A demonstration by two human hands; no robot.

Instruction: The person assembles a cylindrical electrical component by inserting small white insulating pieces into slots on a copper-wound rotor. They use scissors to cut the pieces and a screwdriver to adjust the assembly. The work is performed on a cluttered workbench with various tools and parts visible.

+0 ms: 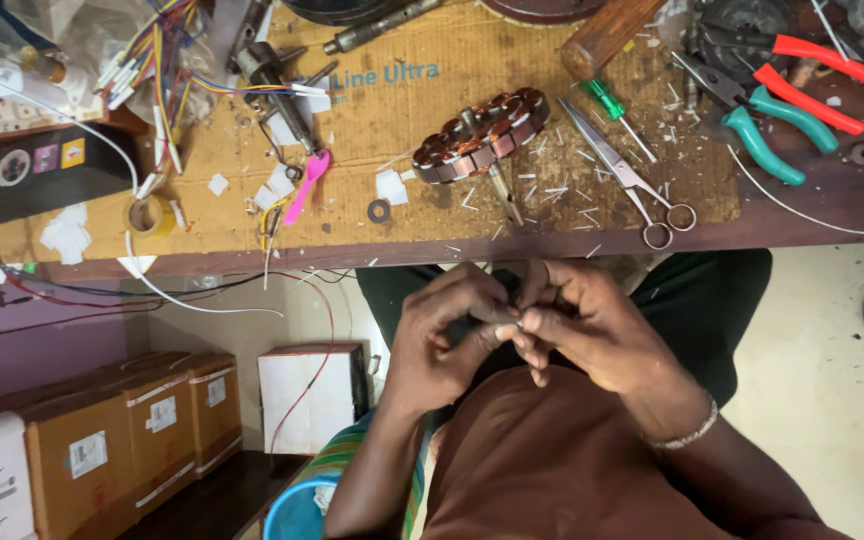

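There, below the bench edge, the left hand [442, 335] and right hand [577, 320] pinched a small dark piece [492, 313] together between fingertips, steadying it, near the copper-wound stator [479, 137].

one scissors [624, 172], two pliers [767, 125], three brown cartons [142, 425], two hands [512, 325]

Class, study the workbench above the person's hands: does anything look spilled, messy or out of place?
Yes. Small white clippings lie scattered over the cardboard mat around the scissors and the copper-wound stator, like loose offcuts. A tangle of coloured wires sprawls at the bench's left end.
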